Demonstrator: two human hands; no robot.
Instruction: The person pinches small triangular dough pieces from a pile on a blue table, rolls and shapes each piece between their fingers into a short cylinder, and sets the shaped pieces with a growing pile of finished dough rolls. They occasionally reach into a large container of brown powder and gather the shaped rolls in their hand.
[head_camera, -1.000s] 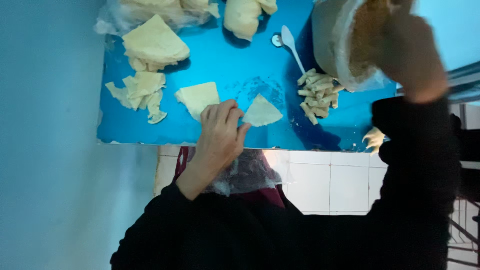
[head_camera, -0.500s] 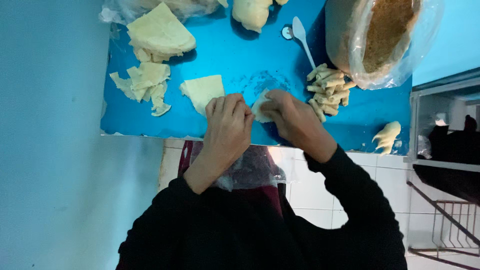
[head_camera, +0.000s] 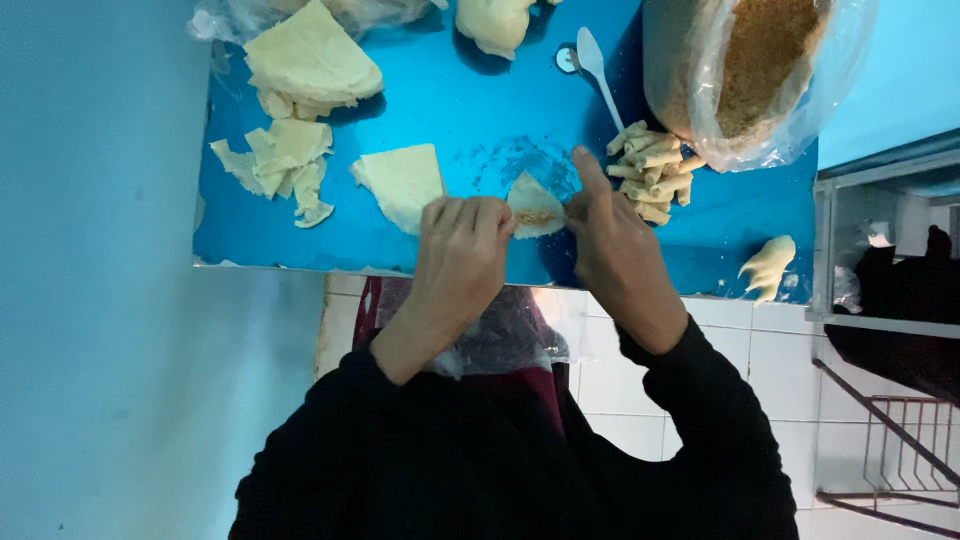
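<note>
Head view: hands (head_camera: 460, 250) fold wrapper (head_camera: 535, 208) at table edge (head_camera: 300, 268).

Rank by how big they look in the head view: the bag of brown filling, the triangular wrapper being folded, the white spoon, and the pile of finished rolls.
1. Bag of brown filling, cut off by the frame.
2. Pile of finished rolls.
3. Triangular wrapper and white spoon: too alike to rank.

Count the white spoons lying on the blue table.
1. The white spoon lies at the far side of the blue table, between the dough lump and the bag of crumbs.
</note>
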